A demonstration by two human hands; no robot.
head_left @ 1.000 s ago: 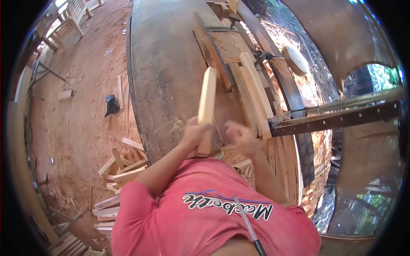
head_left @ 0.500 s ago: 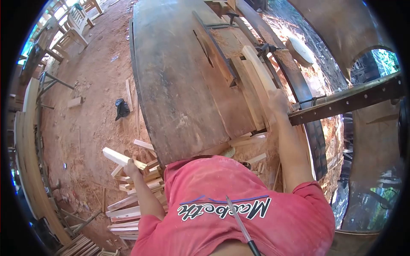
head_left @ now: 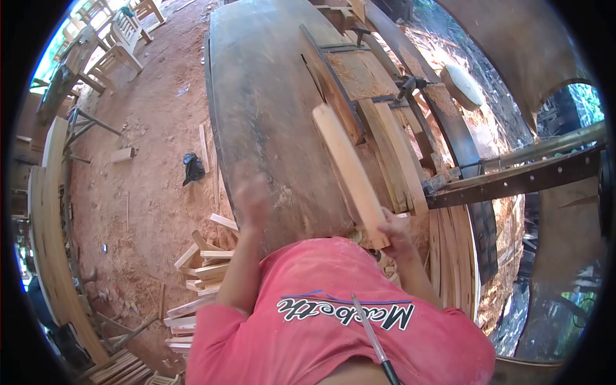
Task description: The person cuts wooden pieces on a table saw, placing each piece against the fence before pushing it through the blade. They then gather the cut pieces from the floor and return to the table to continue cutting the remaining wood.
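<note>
My right hand (head_left: 393, 230) grips the near end of a pale curved wooden slat (head_left: 348, 168), which is lifted over the saw table (head_left: 269, 115) and points away from me. My left hand (head_left: 251, 200) is blurred and raised above the table's near edge, fingers apart, holding nothing. More curved slats (head_left: 394, 151) lie on the table to the right of the held one, against the dark steel rail (head_left: 513, 179).
A heap of cut wooden pieces (head_left: 199, 269) lies on the dirt floor at my lower left. A black bag (head_left: 193, 168) sits on the ground left of the table. Stacked curved boards (head_left: 452, 256) stand at the right. Chairs (head_left: 122, 38) stand far left.
My left hand let go of the piece it held over the floor heap and rose to the table edge. My right hand took a slat from the stack and pulled it toward me.
</note>
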